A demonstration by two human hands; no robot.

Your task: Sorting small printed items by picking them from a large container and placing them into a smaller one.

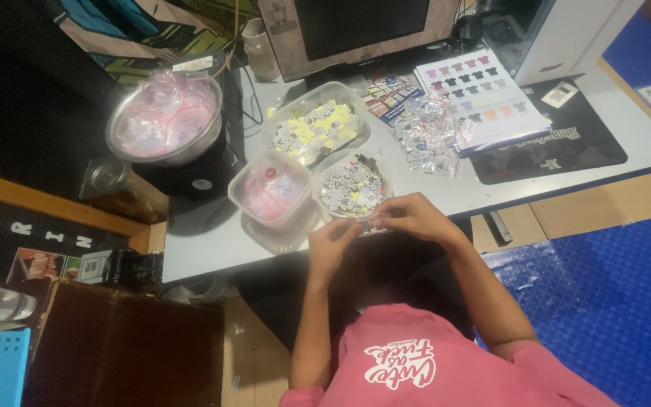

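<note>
My left hand (333, 243) and my right hand (408, 217) meet at the near edge of the pale table (205, 241). Their fingertips pinch together on a small item between them; it is too small to identify. Just beyond the hands stands a round clear tub (352, 187) full of small black-and-white pieces. Left of it is a square clear tub (271, 190) holding small clear bags with red trim. Farther back sits a larger clear tub (316, 128) with yellow and grey pieces.
A steel bowl (166, 120) of small plastic bags rests on a black stand at the left. A heap of clear bags (427, 136), a printed sheet of shirt pictures (484, 94), a black mat (559, 147) and a monitor (356, 34) fill the far side. Blue matting (604, 301) covers the floor at right.
</note>
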